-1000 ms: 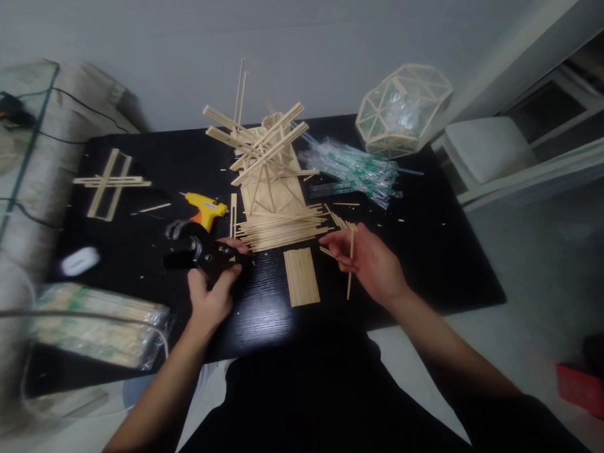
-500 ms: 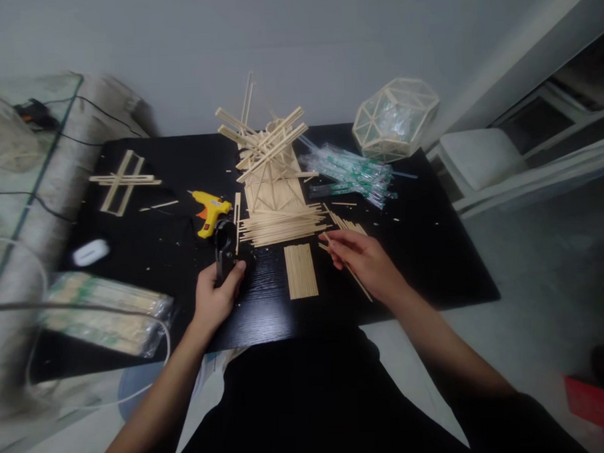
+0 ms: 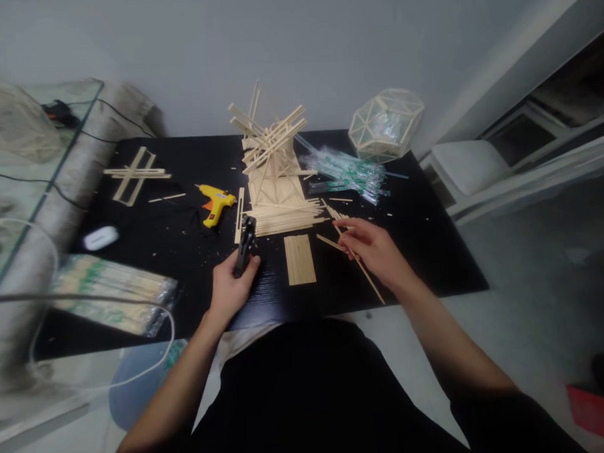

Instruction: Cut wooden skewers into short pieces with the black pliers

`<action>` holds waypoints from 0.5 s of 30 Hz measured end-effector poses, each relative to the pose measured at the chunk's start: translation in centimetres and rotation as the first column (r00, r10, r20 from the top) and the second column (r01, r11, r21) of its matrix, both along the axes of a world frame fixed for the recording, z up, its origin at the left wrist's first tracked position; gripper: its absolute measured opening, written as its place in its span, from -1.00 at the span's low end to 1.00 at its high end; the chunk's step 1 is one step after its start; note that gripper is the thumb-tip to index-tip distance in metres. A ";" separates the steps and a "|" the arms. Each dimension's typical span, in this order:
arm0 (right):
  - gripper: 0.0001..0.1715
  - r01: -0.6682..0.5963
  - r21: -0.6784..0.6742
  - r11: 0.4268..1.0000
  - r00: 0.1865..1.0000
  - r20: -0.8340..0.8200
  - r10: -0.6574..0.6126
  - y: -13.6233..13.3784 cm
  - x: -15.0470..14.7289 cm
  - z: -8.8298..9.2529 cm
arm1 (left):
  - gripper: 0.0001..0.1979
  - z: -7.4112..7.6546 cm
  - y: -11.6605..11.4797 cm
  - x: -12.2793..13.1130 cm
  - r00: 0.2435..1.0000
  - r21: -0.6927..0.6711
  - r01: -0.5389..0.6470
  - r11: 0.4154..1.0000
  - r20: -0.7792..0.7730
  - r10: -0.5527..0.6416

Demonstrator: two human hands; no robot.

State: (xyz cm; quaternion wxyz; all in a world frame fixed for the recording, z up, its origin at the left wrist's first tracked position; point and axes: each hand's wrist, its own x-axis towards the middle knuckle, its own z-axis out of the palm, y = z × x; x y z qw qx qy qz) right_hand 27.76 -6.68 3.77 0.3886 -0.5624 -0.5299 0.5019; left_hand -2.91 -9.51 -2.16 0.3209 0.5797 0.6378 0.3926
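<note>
My left hand (image 3: pixel 228 288) is closed around a black hand tool (image 3: pixel 245 243) that points away from me toward a loose pile of wooden sticks (image 3: pixel 286 219). My right hand (image 3: pixel 375 246) pinches one long wooden stick (image 3: pixel 359 263) that slants down to the right across the black table (image 3: pixel 173 252). Between the hands lies a flat panel of sticks set side by side (image 3: pixel 299 258). Behind the pile stands a stick model with crossed blades (image 3: pixel 271 154).
A yellow glue gun (image 3: pixel 215 203) lies left of the pile. A crossed stick frame (image 3: pixel 135 175) and a small white object (image 3: pixel 100 238) sit at the left. A bagged bundle of sticks (image 3: pixel 112 296) lies front left. Clear wrappers (image 3: pixel 347 171) and a polyhedral stick frame (image 3: pixel 385 124) are far right.
My left hand turned the black tool upright and moved it right toward the stick pile. My right hand's stick swung from hanging down to slanting down to the right. The camera view shifted.
</note>
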 end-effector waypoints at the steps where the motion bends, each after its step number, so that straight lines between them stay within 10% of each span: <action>1: -0.59 0.000 0.019 1.000 0.997 0.075 -0.001 0.3 0.4 -0.4 | -0.68 0.1 0.0 0.0 1.000 0.017 -0.003 1.000 -0.027 0.003; 7: -0.88 -0.059 0.135 0.989 0.838 0.545 -0.024 2.0 1.3 -2.8 | -0.70 -0.4 0.0 0.0 0.997 0.044 -0.022 0.999 -0.069 0.025; 15: -0.94 -0.134 0.112 0.985 0.781 0.623 0.035 2.6 -0.5 -3.3 | -0.69 -0.5 -0.1 0.0 0.996 0.041 -0.010 0.999 -0.084 0.013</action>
